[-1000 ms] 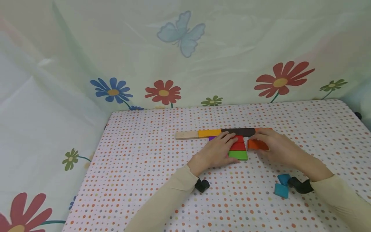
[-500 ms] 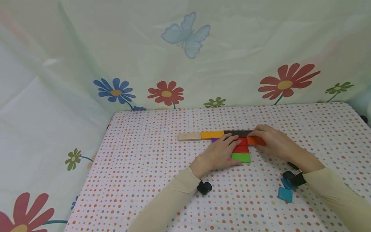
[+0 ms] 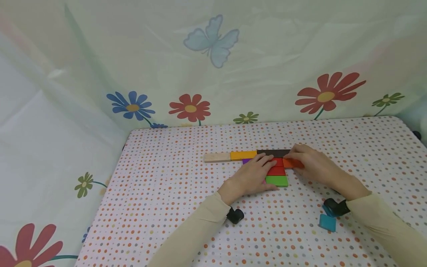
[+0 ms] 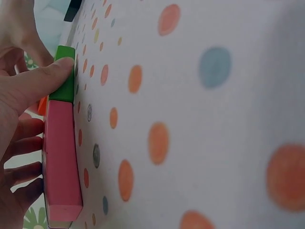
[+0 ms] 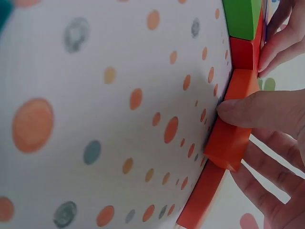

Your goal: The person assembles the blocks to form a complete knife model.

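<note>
In the head view my right hand [image 3: 313,167] pinches an orange block [image 3: 293,163] between thumb and fingers. The block's end meets a red block [image 3: 276,171], as the right wrist view also shows. My left hand [image 3: 250,177] rests over the flat group of blocks, fingers spread on top. Its thumb presses the side of a green block [image 4: 65,86], beside a long pink block [image 4: 62,152]. A purple block [image 3: 245,161] is mostly covered by the left hand. Behind the group runs a row with a dark block [image 3: 273,152], a yellow block [image 3: 243,155] and a plain wooden block [image 3: 217,158].
Another orange-red block [image 5: 202,195] lies past the pinched one in the right wrist view. Nearer the person, a blue block [image 3: 327,223] lies by a second one, partly behind the right wrist camera [image 3: 335,206]. A dotted cloth [image 3: 160,193] covers the table; a flowered curtain [image 3: 267,81] hangs behind.
My right hand has moved the orange block left, from a gap beside the red block to against its end. The left hand stays on the group. The head view has shifted slightly.
</note>
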Available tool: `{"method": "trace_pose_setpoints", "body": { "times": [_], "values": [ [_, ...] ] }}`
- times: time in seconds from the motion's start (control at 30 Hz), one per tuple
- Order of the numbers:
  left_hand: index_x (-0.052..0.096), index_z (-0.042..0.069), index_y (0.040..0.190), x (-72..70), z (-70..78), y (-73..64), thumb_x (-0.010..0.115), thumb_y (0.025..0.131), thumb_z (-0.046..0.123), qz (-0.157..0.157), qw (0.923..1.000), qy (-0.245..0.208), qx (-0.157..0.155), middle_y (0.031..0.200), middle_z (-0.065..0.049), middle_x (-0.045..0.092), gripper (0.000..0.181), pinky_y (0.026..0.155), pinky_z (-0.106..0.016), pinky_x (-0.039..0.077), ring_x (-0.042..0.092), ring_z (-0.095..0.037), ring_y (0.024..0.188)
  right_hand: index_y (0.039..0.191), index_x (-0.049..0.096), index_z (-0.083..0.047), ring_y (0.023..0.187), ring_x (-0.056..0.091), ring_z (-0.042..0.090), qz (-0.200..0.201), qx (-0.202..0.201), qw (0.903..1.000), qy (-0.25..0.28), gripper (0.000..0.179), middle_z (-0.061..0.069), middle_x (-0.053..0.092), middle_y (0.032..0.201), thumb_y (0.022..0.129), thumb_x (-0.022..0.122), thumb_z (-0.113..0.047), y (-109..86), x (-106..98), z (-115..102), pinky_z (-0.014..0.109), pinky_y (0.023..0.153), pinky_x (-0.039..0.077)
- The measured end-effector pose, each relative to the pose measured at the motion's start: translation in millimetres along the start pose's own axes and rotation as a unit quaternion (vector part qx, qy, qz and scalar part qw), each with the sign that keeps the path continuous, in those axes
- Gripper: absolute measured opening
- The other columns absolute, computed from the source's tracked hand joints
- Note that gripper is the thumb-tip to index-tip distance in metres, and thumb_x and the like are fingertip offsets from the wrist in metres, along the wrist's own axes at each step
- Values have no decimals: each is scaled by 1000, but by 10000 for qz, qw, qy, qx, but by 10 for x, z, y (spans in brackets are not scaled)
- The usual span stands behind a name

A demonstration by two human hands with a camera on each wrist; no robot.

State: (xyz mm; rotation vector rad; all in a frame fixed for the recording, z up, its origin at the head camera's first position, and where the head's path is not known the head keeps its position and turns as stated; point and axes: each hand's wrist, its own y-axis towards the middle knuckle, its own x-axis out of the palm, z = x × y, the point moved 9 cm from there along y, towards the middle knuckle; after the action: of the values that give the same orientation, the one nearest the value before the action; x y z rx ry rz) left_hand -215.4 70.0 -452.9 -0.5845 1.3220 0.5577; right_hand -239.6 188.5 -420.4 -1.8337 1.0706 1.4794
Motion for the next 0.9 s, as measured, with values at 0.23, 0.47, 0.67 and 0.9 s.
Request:
{"method": "trace_pose_setpoints", "body": {
  "times": [0.23, 0.47, 0.67, 0.9],
  "values": [
    [40, 12, 162, -3, -8, 1, 60, 100, 61, 53, 10000, 77, 6, 169, -5, 34, 81, 124, -28, 23, 27, -24, 157, 114, 75, 6, 100, 63, 36, 68, -125, 9999, -33, 42, 16, 65, 107, 75, 91, 1, -19, -16, -36, 56, 86, 57],
    [41, 12, 161, -16, -3, 1, 59, 101, 61, 79, 9998, 165, 29, 168, -6, 35, 80, 124, -27, 22, 28, -25, 156, 115, 74, 5, 96, 63, 33, 216, -152, 9997, -13, 42, 15, 64, 105, 76, 90, 1, -18, -39, -48, 54, 84, 58],
    [40, 12, 161, -18, -3, -4, 59, 101, 62, 56, 9998, 172, 6, 168, -6, 35, 81, 124, -27, 22, 28, -24, 157, 112, 75, 4, 95, 64, 32, 319, -143, 9994, -34, 40, 14, 64, 103, 76, 90, 2, -14, -51, -71, 54, 84, 59],
    [40, 11, 161, -5, 17, -11, 59, 101, 62, 101, 9997, 214, 68, 168, -7, 35, 81, 125, -27, 21, 28, -25, 156, 113, 74, 5, 96, 63, 37, 233, 287, 9985, 398, 37, 20, 64, 106, 79, 89, 0, -42, -35, 31, 58, 85, 58]
  ]
}}
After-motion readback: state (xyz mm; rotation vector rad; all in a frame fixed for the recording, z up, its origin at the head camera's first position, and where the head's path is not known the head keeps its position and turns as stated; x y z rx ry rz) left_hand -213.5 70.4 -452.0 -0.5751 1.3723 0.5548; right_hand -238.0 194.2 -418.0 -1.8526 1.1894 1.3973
